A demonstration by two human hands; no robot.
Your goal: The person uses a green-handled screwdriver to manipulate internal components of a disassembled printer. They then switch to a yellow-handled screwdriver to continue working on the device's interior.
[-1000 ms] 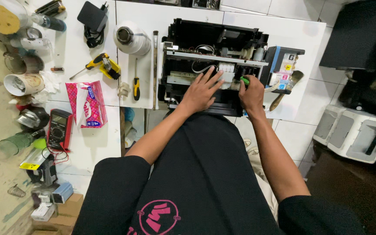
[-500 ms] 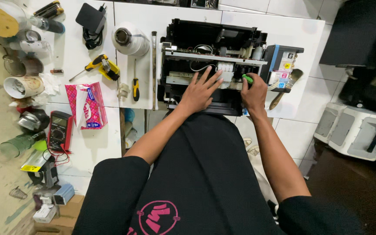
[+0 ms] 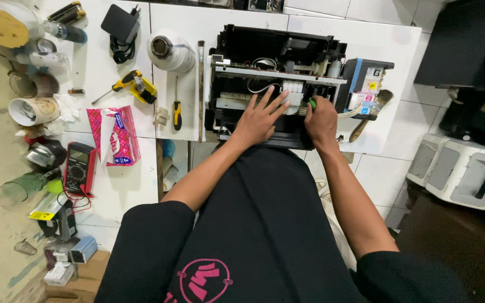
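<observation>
An opened black printer (image 3: 253, 50) with its cover off lies on the white tiled floor in front of me. My left hand (image 3: 262, 115) rests flat on its inside, fingers spread, touching the white carriage part (image 3: 294, 95). My right hand (image 3: 321, 120) is closed around a green-handled tool (image 3: 312, 103) that points into the mechanism. A block of ink tanks (image 3: 366, 87) hangs at the printer's right side.
Left of the printer lie a metal rod (image 3: 201, 90), a yellow screwdriver (image 3: 177, 109), a white roll (image 3: 169, 51), a yellow-handled tool (image 3: 136, 84), a pink tissue pack (image 3: 113, 134), a multimeter (image 3: 78, 167), a black adapter (image 3: 120, 25). A brush (image 3: 371, 115) and a white printer (image 3: 467, 171) sit right.
Both hands stay on the printer's inside; they shifted only slightly. The camera view moved a little.
</observation>
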